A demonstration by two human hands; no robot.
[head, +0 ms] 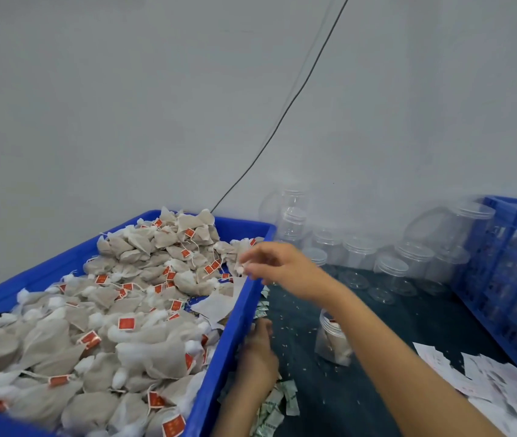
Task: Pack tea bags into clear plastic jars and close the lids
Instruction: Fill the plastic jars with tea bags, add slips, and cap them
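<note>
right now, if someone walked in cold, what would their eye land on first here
The big blue tub on the left, heaped with tea bags bearing red tags. Next, the right hand reaching over the tub's far corner, fingers at a tea bag there, while the left hand rests by the tub's right wall among small green packets. Behind, a cluster of clear plastic jars stands against the wall.

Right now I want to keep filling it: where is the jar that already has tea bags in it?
In the head view, the partly filled jar stands on the dark table, right of the blue tray, just under the right forearm.
</note>
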